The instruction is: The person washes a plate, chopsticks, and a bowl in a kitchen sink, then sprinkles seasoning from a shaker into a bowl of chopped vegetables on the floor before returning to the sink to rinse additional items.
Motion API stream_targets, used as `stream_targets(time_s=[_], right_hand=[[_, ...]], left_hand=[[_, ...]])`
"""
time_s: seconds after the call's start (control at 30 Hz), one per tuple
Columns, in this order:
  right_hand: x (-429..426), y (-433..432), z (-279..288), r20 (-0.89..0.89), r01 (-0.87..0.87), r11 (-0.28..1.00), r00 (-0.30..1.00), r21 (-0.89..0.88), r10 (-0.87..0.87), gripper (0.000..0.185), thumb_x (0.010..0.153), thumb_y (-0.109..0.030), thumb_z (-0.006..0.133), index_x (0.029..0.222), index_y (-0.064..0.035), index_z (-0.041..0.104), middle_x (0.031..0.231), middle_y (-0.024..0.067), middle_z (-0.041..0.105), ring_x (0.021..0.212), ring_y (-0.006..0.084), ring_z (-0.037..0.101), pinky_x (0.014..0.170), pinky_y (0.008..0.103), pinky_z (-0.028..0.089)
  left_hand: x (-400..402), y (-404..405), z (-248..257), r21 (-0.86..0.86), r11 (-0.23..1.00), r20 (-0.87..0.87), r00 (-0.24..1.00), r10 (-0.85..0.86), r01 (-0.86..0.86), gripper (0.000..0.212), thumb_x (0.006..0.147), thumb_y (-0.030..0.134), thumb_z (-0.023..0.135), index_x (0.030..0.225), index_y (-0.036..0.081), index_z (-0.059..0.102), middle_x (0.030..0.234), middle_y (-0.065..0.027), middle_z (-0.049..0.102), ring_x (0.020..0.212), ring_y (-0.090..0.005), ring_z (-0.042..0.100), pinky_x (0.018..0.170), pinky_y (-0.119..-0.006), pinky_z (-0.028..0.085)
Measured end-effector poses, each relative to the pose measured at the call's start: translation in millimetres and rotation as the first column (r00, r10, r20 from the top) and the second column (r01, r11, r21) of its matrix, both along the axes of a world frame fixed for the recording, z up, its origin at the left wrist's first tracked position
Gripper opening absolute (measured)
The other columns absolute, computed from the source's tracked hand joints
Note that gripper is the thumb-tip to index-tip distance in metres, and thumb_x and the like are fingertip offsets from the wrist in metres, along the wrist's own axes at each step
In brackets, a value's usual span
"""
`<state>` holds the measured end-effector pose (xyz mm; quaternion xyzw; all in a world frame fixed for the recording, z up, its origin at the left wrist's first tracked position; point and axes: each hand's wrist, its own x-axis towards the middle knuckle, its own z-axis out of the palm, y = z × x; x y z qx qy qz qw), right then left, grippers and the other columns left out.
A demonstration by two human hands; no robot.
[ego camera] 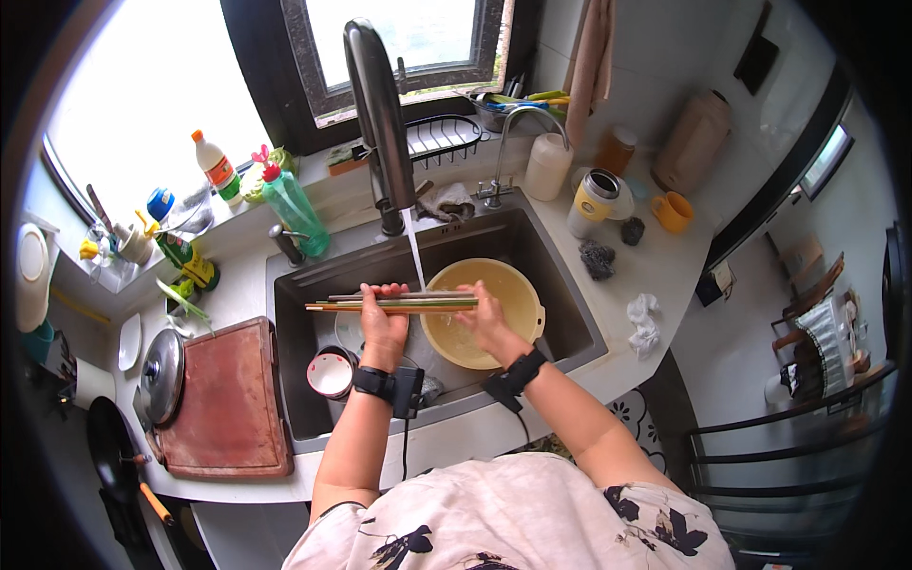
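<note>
A bundle of chopsticks [420,305] lies level over the sink [573,299], under the stream from the tall metal faucet [377,114]. My left hand [385,320] grips the bundle near its left part, palm up. At the bundle's right end my right hand [489,317] has its fingers around the sticks. Beneath them, a yellow plastic basin [524,313] with some water stands in the sink. To the left of the basin are a clear dish, partly hidden by my left hand, and a white bowl with red marks [330,375]. Both wrists wear black straps with small devices.
Left of the sink lies a reddish cutting board [221,406], with a pot lid [162,377] at its edge. A green bottle [293,214] stands behind the sink. On the right counter are a thermos [593,203], steel-wool scourers [597,259], an orange mug [672,212] and crumpled tissue [643,325].
</note>
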<state>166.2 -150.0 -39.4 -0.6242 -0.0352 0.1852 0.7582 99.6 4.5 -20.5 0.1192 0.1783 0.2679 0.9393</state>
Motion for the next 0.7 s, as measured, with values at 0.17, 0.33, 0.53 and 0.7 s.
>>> stream_targets(time_s=[0.17, 0.33, 0.53, 0.7], right_hand=[[-28, 33, 3, -0.265, -0.041, 0.945, 0.955, 0.323, 0.132, 0.040, 0.093, -0.034, 0.029, 0.100, -0.0038, 0.054, 0.094, 0.0099, 0.056, 0.088, 0.0214, 0.055, 0.074, 0.0372, 0.048], [-3, 20, 3, 0.607, -0.028, 0.955, 0.767, -0.294, 0.209, 0.031, 0.087, -0.027, 0.039, 0.095, -0.0006, 0.052, 0.100, 0.0202, 0.054, 0.091, 0.0340, 0.051, 0.081, 0.0393, 0.040], [-16, -4, 23, 0.504, -0.160, 0.817, 0.716, -0.555, 0.483, 0.045, 0.077, -0.025, 0.046, 0.117, -0.0034, 0.042, 0.110, 0.0249, 0.050, 0.105, 0.0372, 0.047, 0.089, 0.0421, 0.038], [-34, -15, 59, 0.424, -0.056, 0.659, 0.724, -0.750, 0.543, 0.038, 0.082, -0.029, 0.050, 0.106, 0.0003, 0.047, 0.086, 0.0272, 0.058, 0.084, 0.0424, 0.055, 0.073, 0.0454, 0.045]], left_hand=[[13, -36, 10, 0.099, 0.994, -0.083, 0.996, -0.042, 0.050, 0.029, 0.090, 0.031, 0.044, 0.072, 0.009, 0.044, 0.063, -0.0027, 0.045, 0.063, -0.0180, 0.045, 0.074, -0.036, 0.042], [10, -36, 0, 0.168, 0.971, -0.054, 0.985, -0.163, 0.170, 0.028, 0.089, 0.032, 0.048, 0.074, 0.008, 0.048, 0.071, -0.0043, 0.052, 0.073, -0.0173, 0.051, 0.077, -0.032, 0.043], [12, -58, -9, 0.186, 0.922, -0.151, 0.937, -0.316, 0.341, 0.026, 0.085, 0.032, 0.055, 0.089, 0.006, 0.052, 0.081, -0.0032, 0.054, 0.079, -0.0146, 0.053, 0.072, -0.029, 0.045], [21, -57, -18, 0.242, 0.883, -0.286, 0.899, -0.331, 0.402, 0.022, 0.086, 0.027, 0.055, 0.089, 0.006, 0.052, 0.079, -0.0035, 0.055, 0.074, -0.0144, 0.053, 0.067, -0.029, 0.045]])
